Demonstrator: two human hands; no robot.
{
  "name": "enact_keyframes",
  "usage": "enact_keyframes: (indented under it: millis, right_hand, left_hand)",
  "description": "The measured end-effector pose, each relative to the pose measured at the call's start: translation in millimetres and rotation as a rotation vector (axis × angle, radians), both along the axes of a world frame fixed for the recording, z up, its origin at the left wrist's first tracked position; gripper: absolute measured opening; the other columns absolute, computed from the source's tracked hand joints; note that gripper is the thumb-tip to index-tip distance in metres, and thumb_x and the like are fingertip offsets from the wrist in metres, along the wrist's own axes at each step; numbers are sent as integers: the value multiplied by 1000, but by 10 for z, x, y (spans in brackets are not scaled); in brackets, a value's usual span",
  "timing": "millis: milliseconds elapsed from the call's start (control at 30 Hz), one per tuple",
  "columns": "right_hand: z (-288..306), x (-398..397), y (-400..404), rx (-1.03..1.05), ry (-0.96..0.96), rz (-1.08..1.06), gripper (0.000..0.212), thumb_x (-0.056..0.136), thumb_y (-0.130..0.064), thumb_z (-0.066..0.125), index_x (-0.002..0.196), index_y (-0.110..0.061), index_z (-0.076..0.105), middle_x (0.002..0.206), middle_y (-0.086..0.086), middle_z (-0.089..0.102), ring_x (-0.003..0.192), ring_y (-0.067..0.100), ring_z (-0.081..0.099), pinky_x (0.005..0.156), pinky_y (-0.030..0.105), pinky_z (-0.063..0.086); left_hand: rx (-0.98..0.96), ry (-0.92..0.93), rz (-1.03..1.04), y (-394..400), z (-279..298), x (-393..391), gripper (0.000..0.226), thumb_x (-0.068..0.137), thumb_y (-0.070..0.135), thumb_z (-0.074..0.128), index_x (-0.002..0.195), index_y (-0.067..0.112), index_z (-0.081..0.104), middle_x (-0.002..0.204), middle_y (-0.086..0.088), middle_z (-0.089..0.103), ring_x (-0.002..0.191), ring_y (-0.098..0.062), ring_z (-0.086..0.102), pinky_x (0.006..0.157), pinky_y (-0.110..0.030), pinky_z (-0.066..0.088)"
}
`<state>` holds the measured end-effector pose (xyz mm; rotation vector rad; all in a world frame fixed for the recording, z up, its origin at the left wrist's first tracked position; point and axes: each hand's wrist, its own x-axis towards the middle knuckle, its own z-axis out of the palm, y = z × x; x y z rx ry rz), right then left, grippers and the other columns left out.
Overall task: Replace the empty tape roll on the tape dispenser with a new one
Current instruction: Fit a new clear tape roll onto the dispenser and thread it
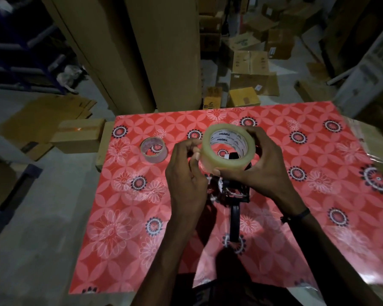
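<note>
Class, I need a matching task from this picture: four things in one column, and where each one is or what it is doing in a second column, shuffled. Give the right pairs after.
Things
1. new tape roll
2. empty tape roll
3. tape dispenser
4. left hand

Places or states
A. standing alone on the red patterned cover, left of the hands
B. held up above the table in the right hand
C. fingers at the edge of the full roll
D. lying on the table below the hands

Pairs: 1-B, 2-A, 3-D, 4-C

Full clear tape roll (227,149) above dispenser (234,195)
</note>
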<state>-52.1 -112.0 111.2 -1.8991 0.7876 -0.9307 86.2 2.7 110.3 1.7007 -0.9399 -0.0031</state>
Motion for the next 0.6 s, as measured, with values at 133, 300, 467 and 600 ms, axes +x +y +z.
enact_keyframes:
  millis: [133, 300, 467, 600]
  right_hand:
    - [-41, -67, -45, -47, 12, -11, 99, 52, -48, 106, 136, -19, 62, 125, -17, 72, 114, -3, 70, 97, 16, 53]
    - [-153, -196, -130, -52, 33, 4, 98, 55, -41, 107, 138, -16, 60, 128, -20, 70, 117, -2, 70, 101, 25, 57]
    - [-228, -297, -119, -72, 36, 45, 102, 57, -44, 108, 140, -11, 59, 130, -9, 73, 119, 11, 72, 105, 44, 58]
    - [-206, -323, -88, -44, -7, 28, 101, 57, -51, 101, 140, -10, 60, 131, -13, 71, 122, 11, 72, 107, 38, 57]
  left_hand:
    - [16, -35, -48, -73, -39, 26, 27, 106, -6, 52, 122, 6, 70, 110, -4, 69, 98, -13, 63, 83, -18, 47]
    - [42, 4, -137, -148, -153, 87, 40, 103, -14, 47, 121, 9, 75, 107, -8, 66, 98, -7, 61, 84, -13, 43]
    - [81, 64, -310, -142, -241, 322, 42, 105, -10, 47, 119, 14, 78, 108, -11, 63, 106, -13, 61, 94, -20, 48]
    - [93, 105, -415, -74, -269, 383, 34, 111, 0, 50, 130, 18, 72, 110, -7, 64, 108, -7, 64, 99, -22, 47]
